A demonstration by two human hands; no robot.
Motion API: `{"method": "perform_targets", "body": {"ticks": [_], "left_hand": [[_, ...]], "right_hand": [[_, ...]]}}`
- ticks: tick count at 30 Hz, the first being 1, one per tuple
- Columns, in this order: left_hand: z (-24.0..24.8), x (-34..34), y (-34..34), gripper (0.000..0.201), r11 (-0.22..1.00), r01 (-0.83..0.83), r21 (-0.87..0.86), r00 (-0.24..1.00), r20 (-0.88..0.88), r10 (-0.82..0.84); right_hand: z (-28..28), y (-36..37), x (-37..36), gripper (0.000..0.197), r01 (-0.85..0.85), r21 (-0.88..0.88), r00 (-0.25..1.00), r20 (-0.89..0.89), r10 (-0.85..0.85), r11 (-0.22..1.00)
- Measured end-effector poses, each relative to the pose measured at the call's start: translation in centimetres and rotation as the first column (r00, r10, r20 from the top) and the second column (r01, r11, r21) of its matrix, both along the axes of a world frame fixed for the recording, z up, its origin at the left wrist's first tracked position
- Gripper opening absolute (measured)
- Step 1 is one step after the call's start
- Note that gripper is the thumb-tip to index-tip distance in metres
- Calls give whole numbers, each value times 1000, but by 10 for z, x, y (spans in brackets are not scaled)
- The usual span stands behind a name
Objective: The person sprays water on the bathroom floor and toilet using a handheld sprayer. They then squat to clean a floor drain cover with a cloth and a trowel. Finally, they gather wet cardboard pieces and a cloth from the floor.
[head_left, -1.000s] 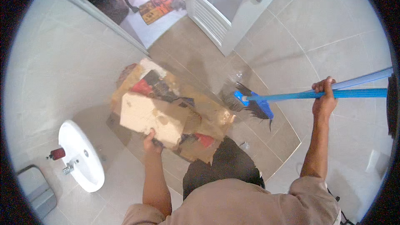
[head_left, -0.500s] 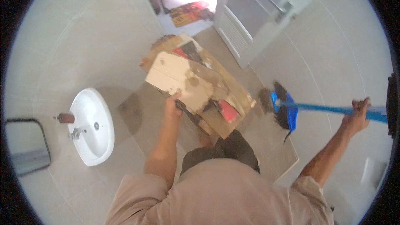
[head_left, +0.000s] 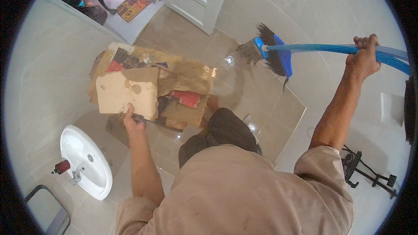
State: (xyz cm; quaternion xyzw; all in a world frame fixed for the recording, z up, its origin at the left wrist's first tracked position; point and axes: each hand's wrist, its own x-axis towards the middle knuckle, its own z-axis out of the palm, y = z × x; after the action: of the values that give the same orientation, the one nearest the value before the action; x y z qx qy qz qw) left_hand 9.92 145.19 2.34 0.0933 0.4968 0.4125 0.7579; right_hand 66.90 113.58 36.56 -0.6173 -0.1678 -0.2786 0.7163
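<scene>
My left hand is closed on the near edge of a stack of torn, damp-stained cardboard, thumb on top. The uppermost piece is a pale cardboard sheet; red and dark printed pieces show among the brown layers. Out to the right, my right hand grips blue broom handles, apparently two side by side. At their far end are a light-blue broom head with greyish bristles and a darker blue broom head with black bristles, close together by the wall.
A white washbasin with a tap and a dark red bottle is at left, near a framed mirror. Tiled floor shines wet. Ahead stands an open white door, with a mat beyond. Black fittings hang at lower right.
The view has turned, so the doorway, cardboard and basin sit farther left in the picture. Both hands keep their holds; the brooms and right hand appear higher in view.
</scene>
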Motion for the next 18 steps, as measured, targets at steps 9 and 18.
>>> {"method": "perform_targets", "body": {"ticks": [9,18], "left_hand": [[15,12,-16,52,1000,11,15,1000,-15,-10],[8,6,-10,54,998,63,-6,996,-55,-64]], "right_hand": [[-4,-1,52,13,48,-18,998,39,-48,999],[-5,-40,50,12,145,-39,989,-9,-146,989]]}}
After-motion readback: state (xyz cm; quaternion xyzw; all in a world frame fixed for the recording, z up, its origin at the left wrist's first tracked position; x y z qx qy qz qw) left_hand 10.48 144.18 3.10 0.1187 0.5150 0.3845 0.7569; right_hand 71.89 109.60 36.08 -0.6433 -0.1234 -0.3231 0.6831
